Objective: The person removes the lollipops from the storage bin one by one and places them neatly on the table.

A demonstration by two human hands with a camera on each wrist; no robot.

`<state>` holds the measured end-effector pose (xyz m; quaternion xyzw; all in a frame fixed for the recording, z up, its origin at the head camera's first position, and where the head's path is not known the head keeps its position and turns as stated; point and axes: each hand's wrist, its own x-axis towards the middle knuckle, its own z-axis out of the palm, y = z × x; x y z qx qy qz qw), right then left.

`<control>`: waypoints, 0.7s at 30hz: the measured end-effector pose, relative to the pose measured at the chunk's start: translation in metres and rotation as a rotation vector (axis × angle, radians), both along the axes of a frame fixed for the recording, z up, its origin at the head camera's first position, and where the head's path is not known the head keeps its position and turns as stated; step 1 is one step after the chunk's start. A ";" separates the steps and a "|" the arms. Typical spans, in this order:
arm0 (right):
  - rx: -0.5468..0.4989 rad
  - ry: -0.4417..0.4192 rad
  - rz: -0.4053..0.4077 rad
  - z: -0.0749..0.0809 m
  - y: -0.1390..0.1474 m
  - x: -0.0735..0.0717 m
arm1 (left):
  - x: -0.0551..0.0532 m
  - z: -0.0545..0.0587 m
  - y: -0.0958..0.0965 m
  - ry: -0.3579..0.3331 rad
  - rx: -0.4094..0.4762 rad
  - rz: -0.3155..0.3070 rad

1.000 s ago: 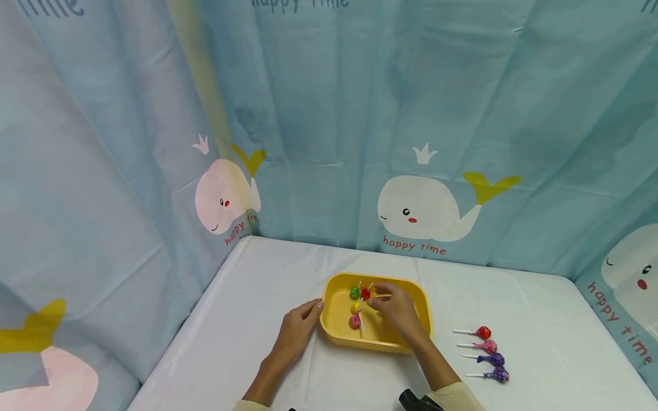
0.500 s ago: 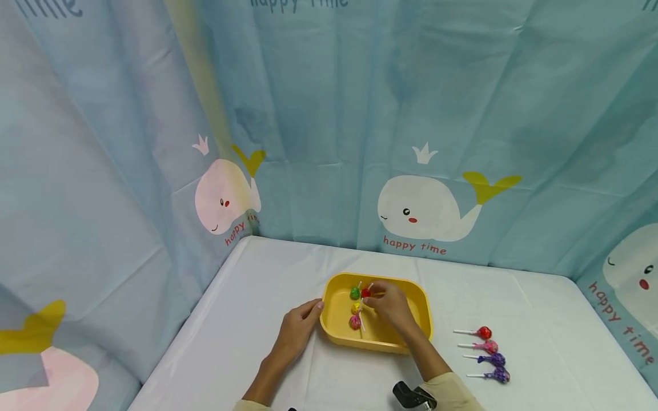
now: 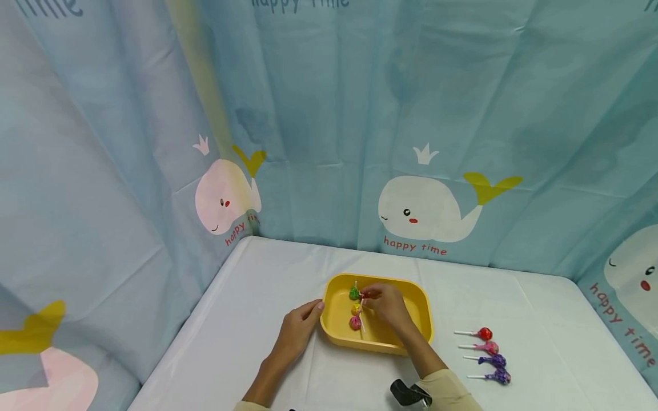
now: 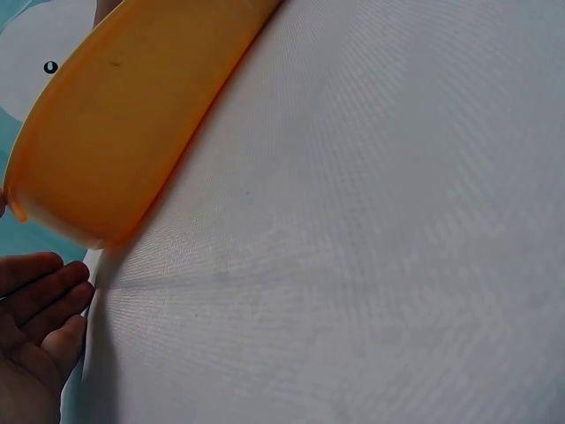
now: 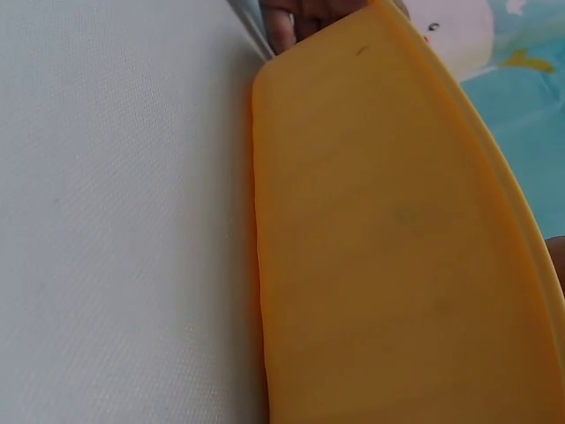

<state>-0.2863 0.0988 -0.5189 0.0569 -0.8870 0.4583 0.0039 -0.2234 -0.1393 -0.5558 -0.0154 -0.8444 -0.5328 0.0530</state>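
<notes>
In the head view my left hand [image 3: 298, 328] holds the left end of a yellow tray [image 3: 360, 344], thumb at the rim and fingers outside the wall. My right hand [image 3: 388, 305] reaches into the tray and pinches a red lollipop [image 3: 364, 295], mostly covered by the fingertips. Close by lies a green lollipop [image 3: 354, 293], its stick pointing to the back. Nearer the front are a yellow lollipop [image 3: 356, 309] and a pink lollipop [image 3: 355, 323]. Both wrist views mainly show the outer wall of the tray [image 4: 141, 106].
Right of the tray, a column of lollipops lies on the white cloth: a red one [image 3: 485, 333], a pink one [image 3: 492, 347] and two purple ones, including the nearest purple lollipop [image 3: 501, 375]. A whale-print curtain [image 3: 329, 188] stands behind the table.
My right hand has shifted slightly left and now covers most of the red lollipop. The green lollipop's stick has swung a little left. My left hand has stayed at the tray's rim.
</notes>
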 end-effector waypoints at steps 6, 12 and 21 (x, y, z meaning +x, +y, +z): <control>0.017 -0.011 0.025 0.002 -0.001 0.001 | 0.001 0.000 0.000 0.000 -0.001 0.000; 0.007 0.014 0.040 0.004 -0.003 0.003 | 0.001 -0.001 0.000 0.000 0.008 -0.005; 0.061 0.038 0.065 0.002 -0.005 0.002 | -0.001 -0.001 0.000 -0.003 0.012 -0.004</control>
